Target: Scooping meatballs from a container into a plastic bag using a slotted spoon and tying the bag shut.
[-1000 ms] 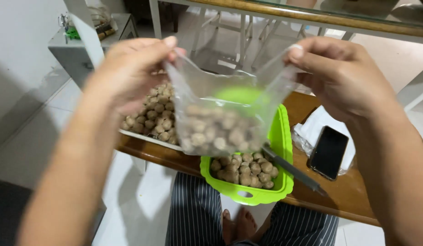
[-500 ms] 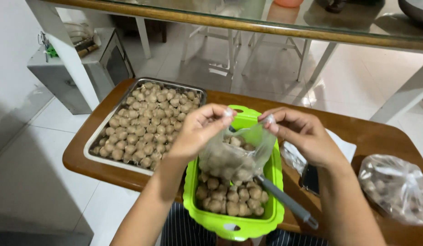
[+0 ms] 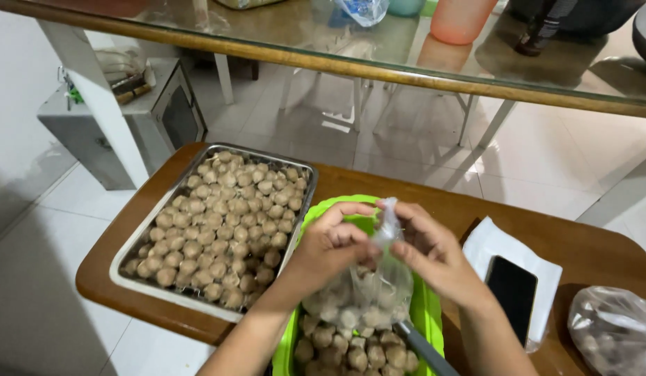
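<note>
Lower centre, over the green plastic basket (image 3: 426, 306): left hand (image 3: 328, 252) and right hand (image 3: 434, 259) pinch the clear plastic bag of brown balls (image 3: 368, 299) by its gathered neck; grip closed tight. Best twisted close to the contents.

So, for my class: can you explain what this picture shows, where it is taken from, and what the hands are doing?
The view comes from a camera worn on a person's head, looking down at their own bare hands. The left hand and right hand pinch the top of a clear plastic bag of small brown balls, above a green basket holding more. On the wooden table lie a metal tray of the same balls, a black phone on white paper, and another filled bag.
</note>
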